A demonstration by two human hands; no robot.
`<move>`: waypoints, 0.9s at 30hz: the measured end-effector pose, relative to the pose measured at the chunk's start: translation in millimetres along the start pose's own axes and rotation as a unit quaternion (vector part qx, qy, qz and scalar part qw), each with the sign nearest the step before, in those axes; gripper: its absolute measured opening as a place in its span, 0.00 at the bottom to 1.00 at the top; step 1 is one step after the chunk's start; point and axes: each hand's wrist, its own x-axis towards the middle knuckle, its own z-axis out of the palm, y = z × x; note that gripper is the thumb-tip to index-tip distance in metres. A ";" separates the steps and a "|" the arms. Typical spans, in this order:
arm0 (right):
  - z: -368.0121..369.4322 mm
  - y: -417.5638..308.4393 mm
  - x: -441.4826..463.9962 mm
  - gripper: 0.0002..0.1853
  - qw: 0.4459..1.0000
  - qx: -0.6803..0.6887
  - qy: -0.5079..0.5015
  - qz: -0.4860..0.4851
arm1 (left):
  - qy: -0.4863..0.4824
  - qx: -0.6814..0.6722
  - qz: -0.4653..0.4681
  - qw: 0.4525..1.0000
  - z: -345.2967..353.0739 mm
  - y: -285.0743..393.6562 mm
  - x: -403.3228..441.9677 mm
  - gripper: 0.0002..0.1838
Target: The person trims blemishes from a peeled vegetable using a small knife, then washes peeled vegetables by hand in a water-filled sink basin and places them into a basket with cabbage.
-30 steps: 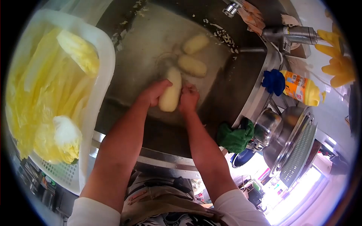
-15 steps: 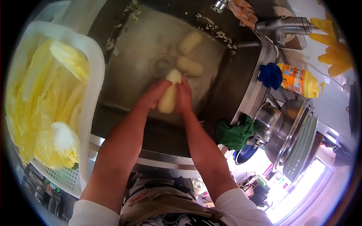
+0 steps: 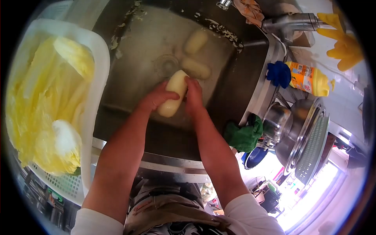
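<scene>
A long pale-yellow peeled vegetable [image 3: 174, 94] is held tilted over the water in the metal sink [image 3: 133, 74]. My left hand [image 3: 161, 96] grips its left side, with the thumb across the front. On its right side, the fingers of my right hand [image 3: 193, 93] are wrapped round the upper part. Beyond my hands, two similar vegetables lie in the cloudy water, one farther off [image 3: 196, 42] and one nearer [image 3: 196, 68]. The round drain [image 3: 166, 65] shows just left of them.
A white basket [image 3: 102, 58] of yellow cabbage leaves [image 3: 43, 90] stands left. Pale scraps [image 3: 223, 29] line the sink's far side. Right are a faucet [image 3: 290, 23], blue cloth [image 3: 279, 74], yellow bottle [image 3: 309, 79], green cloth [image 3: 244, 134] and metal bowls [image 3: 277, 122].
My right hand has closed onto the held vegetable from beside it. The vegetable has tilted, its top leaning right, and my left thumb now lies across its front. The view has shifted slightly.
</scene>
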 end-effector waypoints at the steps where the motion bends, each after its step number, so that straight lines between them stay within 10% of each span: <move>1: -2.3 -1.2 8.8 0.24 1.000 0.007 0.003 0.031 | -0.003 0.017 -0.002 1.000 -1.0 -2.8 1.6 0.33; 27: -10.8 -10.6 -2.5 0.27 0.989 0.117 -0.084 -0.017 | 0.010 0.146 -0.001 0.989 3.6 -3.3 -1.9 0.37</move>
